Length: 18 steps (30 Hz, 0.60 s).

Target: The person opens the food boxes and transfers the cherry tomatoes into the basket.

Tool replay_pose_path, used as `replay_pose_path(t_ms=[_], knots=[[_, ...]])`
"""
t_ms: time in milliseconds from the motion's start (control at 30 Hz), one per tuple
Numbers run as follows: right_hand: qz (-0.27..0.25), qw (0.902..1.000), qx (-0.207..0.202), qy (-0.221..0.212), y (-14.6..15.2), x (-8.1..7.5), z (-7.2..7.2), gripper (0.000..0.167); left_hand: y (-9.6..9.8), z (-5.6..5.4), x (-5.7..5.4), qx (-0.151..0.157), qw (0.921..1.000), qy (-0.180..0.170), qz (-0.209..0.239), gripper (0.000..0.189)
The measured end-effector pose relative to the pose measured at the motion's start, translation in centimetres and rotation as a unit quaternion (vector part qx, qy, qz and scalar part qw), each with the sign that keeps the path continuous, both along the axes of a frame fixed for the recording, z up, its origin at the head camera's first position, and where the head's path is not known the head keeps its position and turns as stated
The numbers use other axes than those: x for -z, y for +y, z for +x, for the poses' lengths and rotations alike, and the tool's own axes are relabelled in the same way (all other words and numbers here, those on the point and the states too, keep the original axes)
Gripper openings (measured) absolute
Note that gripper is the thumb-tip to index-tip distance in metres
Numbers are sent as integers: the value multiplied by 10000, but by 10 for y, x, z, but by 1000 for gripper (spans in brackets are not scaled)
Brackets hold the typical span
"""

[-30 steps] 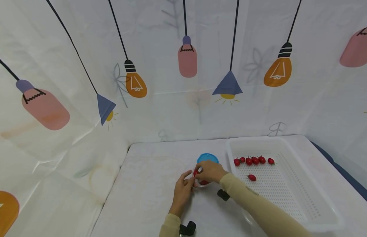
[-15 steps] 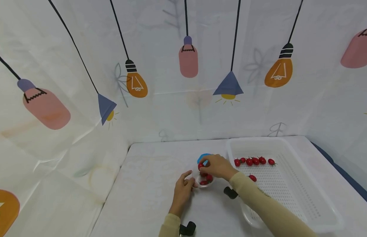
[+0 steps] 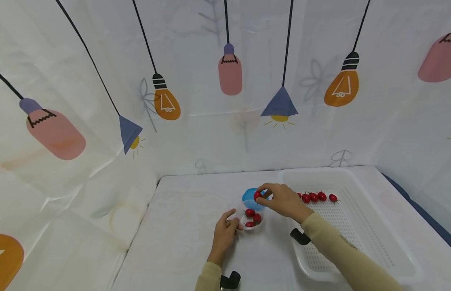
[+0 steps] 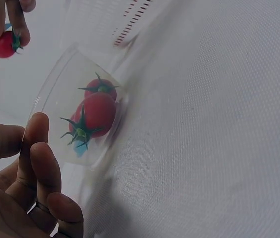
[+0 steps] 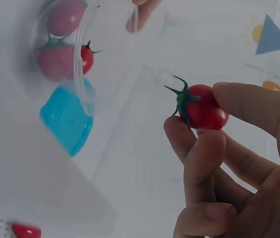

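A clear plastic container point(image 4: 63, 82) stands on the table with three red cherry tomatoes point(image 3: 249, 212) visible inside. My left hand point(image 3: 224, 234) pinches its rim between thumb and fingers, as the left wrist view shows. My right hand point(image 3: 283, 201) holds a single cherry tomato point(image 5: 204, 106), with its green stem cap still on, between thumb and fingertips. This hand is raised above the table, just beyond and right of the container. Partly behind the held tomato lies a blue lid point(image 3: 249, 199).
To the right sits a large white perforated tray point(image 3: 360, 222), with a row of cherry tomatoes point(image 3: 314, 197) along its far part. My right forearm crosses over the tray and hides some of it. A patterned white sheet point(image 3: 196, 141) hangs behind the table.
My right hand has lifted the cherry tomato from over the container and carried it back and to the right. The left hand keeps its place at the rim.
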State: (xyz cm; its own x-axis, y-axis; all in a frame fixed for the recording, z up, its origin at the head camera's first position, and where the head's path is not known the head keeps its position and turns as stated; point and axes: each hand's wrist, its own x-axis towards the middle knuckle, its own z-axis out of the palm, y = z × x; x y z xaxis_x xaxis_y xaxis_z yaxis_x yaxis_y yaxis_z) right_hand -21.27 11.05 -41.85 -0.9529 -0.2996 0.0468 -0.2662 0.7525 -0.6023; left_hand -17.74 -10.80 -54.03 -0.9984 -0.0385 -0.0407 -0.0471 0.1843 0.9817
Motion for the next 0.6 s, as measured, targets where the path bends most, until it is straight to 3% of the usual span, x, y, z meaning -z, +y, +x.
replay_pose_path(t_ms=[600], knots=[[-215, 9973, 463, 519, 55, -5, -1, 43, 0, 1, -1, -56, 10000, -9, -71, 40]])
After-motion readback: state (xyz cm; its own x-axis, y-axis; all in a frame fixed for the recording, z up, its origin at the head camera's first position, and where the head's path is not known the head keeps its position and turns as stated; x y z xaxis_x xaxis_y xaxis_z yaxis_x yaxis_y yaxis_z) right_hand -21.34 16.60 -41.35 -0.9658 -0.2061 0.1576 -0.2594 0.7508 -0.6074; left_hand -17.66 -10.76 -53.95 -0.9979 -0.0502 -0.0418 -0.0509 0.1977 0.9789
